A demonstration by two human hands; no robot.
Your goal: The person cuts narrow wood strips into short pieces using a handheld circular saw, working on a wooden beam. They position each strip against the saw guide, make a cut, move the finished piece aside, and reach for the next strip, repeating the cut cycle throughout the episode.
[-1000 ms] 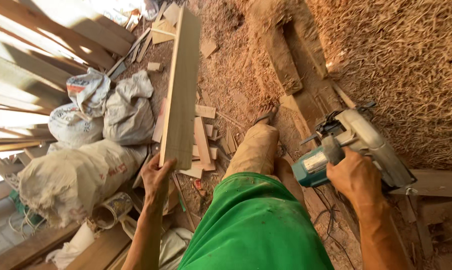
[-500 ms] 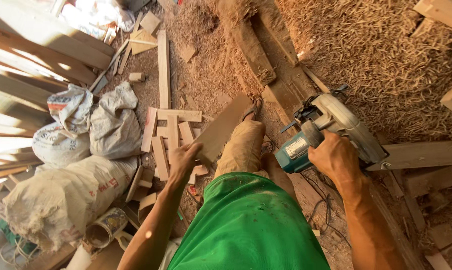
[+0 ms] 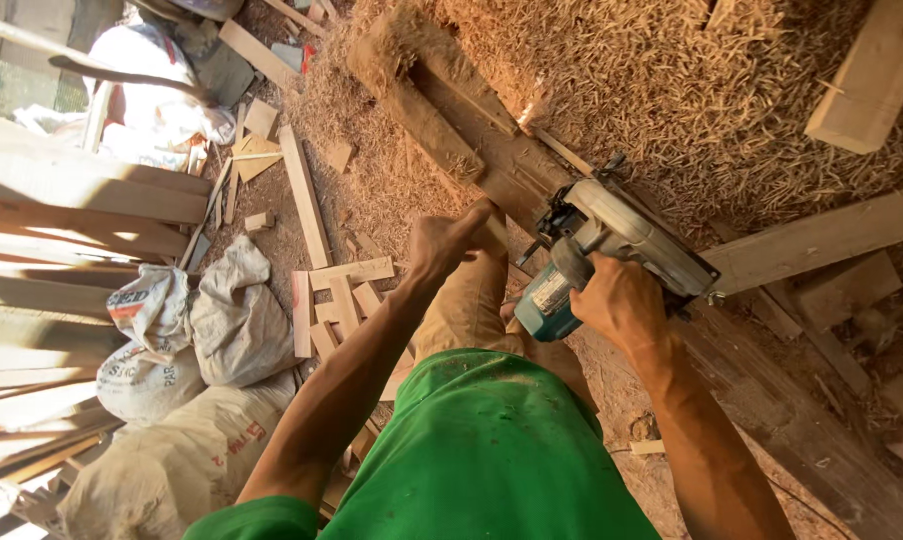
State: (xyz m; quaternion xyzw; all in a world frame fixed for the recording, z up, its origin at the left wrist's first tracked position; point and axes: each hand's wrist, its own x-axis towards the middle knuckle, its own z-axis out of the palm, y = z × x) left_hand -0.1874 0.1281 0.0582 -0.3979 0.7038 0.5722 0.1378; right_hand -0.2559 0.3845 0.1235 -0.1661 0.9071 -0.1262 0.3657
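Observation:
My right hand (image 3: 622, 300) grips the handle of a teal and grey circular saw (image 3: 602, 235), which rests on a long dark wooden beam (image 3: 772, 400) running from upper left to lower right. My left hand (image 3: 447, 240) is stretched out over my knee in tan trousers, just left of the saw. Its fingers are curled on the near end of a brown plank (image 3: 492, 165) that lies along the beam. The hand hides where exactly it grips. I wear a green shirt.
Short wood offcuts (image 3: 342, 290) and a long lath (image 3: 304, 195) lie on the sawdust floor. Stuffed grey and white sacks (image 3: 222, 320) stand at the left beside stacked planks (image 3: 72, 200). A thick heap of shavings (image 3: 712, 90) fills the upper right, with pale timbers (image 3: 822, 240) across it.
My left hand has lowered the upright plank and brought it right, onto the beam next to the saw. The saw and my right hand have stayed on the beam.

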